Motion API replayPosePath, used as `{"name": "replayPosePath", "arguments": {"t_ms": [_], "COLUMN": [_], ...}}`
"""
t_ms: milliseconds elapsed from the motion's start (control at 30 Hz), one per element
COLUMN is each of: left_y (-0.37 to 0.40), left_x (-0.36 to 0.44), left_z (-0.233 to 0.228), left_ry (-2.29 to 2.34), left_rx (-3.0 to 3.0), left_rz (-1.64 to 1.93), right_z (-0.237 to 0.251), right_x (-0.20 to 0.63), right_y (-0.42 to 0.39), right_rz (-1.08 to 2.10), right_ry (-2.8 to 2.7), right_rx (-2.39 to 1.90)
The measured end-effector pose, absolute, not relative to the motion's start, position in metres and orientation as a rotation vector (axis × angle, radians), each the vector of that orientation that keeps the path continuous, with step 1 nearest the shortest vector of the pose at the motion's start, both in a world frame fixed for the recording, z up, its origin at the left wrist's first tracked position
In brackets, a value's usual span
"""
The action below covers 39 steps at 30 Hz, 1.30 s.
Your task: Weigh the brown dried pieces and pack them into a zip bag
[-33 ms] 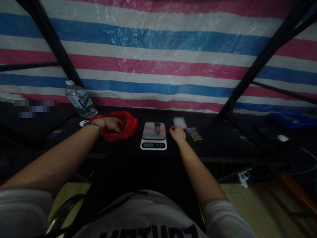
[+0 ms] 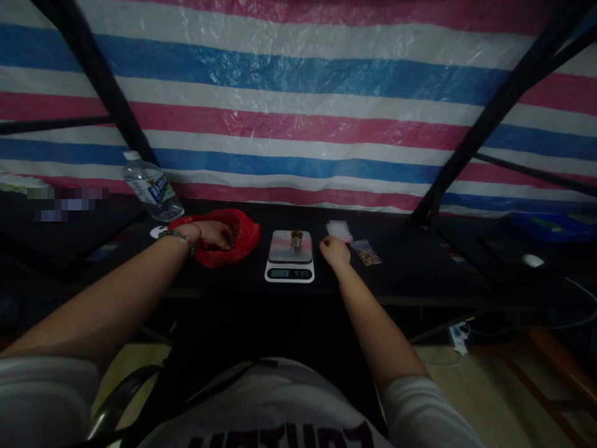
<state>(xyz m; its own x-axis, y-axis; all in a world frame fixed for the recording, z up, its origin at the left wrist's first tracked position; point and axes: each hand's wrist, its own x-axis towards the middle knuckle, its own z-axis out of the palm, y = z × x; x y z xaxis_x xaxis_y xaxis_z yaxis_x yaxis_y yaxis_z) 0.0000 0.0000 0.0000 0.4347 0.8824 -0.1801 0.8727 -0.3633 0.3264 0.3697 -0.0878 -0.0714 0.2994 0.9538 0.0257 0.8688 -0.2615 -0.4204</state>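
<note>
A: Shift since the earlier frame: none visible; both hands and all items keep their places. Left part of the bench (image 2: 410,267)?

B: Left hand (image 2: 216,234), one: lowered into the mouth of the red plastic bag (image 2: 246,241). Fingers bent downward, close together; tips hidden, so I cannot tell whether they pinch anything. Bag contents brownish, too dark to identify. Beaded bracelet (image 2: 190,244) at the wrist.

A: Toward the back edge there?

B: Clear bottle (image 2: 152,190), one: white cap, printed label, just behind the bag's left side.

A: Middle?

B: Scale (image 2: 282,252), one: white body, shiny platform, display toward the bench's front edge, reading illegible. On the platform, right of its centre, a small metal cup (image 2: 297,240), upright.

A: Right part?

B: Right hand (image 2: 334,252), one: just right of the scale, fingers curled inward; I cannot tell whether anything is pinched. Behind it, nearer the back edge, translucent sachets (image 2: 340,230), overlapping. Just right of the hand, a clear pouch (image 2: 367,254), lying flat, brown pieces inside.
</note>
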Motion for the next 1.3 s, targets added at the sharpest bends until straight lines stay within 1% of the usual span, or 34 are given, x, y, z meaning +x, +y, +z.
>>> {"name": "replayPosePath", "arguments": {"t_ms": [100,167,333,467,600,867,1300], "left_y": [0.002,0.003,0.003,0.002,-0.001,-0.013,-0.005], "left_x": [0.001,0.003,0.004,0.004,0.006,0.011,0.0], "left_z": [-0.003,-0.005,-0.001,0.002,0.002,0.008,0.01], "left_ry": [1.365,1.378,1.483,1.425,1.3,1.5,1.576], "left_rx": [2.288,2.271,2.174,2.189,2.26,2.144,2.253], "left_rz": [-0.164,-0.23,-0.278,-0.311,-0.306,-0.242,-0.151], "right_z": [-0.071,-0.071,-0.07,-0.072,-0.075,-0.077,-0.075], "right_x": [0.369,0.369,0.368,0.369,0.371,0.371,0.369], "right_y": [-0.088,-0.089,-0.089,-0.087,-0.086,-0.085,-0.085], "right_rz": [0.335,0.324,0.322,0.323,0.33,0.324,0.321], "right_ry": [-1.641,-1.645,-1.638,-1.63,-1.643,-1.643,-1.649], "right_rx": [-2.213,-2.209,-2.233,-2.238,-2.222,-2.234,-2.291]}}
